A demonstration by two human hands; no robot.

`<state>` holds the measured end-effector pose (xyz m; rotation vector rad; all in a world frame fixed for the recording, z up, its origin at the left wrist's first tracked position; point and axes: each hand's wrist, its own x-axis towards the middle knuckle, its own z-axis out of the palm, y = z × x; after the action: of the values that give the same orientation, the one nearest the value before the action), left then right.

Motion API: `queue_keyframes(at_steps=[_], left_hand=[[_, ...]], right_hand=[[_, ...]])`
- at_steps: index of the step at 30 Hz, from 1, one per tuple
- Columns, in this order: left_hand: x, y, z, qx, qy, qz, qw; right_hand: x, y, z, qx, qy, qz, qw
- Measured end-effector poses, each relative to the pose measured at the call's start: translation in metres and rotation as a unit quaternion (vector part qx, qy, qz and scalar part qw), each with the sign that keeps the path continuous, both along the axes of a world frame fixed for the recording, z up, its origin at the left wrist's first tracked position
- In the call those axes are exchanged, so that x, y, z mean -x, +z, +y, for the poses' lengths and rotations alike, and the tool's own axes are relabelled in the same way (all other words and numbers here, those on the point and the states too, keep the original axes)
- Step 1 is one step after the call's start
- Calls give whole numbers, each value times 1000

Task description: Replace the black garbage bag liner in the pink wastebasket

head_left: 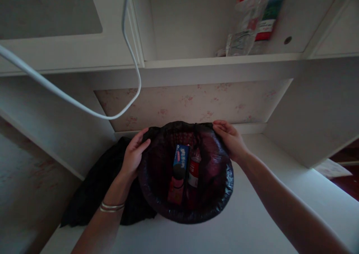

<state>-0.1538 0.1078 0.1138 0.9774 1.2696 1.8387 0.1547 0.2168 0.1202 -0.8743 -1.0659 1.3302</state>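
A round trash bin lined with a black garbage bag (228, 181) is in the middle of the view, its mouth facing me. The bag is folded out over the rim and hides the bin's outer wall. My left hand (135, 153) pinches the bag at the upper left of the rim, thumb and fingers closed on it. On the upper right, my right hand (228, 138) grips the bag's edge the same way. Inside lie a blue and pink Oreo box (181, 158) and a plastic bottle with a red label (194, 168).
Black plastic or cloth (101, 186) lies bunched left of the bin on the white surface (252, 224). A white cable (84, 108) hangs across the upper left. Overhead, a shelf (182, 62) holds a clear plastic container (244, 33) and a green-and-red package (270, 16).
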Motion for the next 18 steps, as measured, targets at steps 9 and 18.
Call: queue_keyframes(at_steps=[9,18], left_hand=[[17,1,36,49,-6,28,998],[17,1,19,-44,94,0,995]], right_hand=[[6,1,24,18,12,-52,998],[9,23,-4,-113,42,18,992]])
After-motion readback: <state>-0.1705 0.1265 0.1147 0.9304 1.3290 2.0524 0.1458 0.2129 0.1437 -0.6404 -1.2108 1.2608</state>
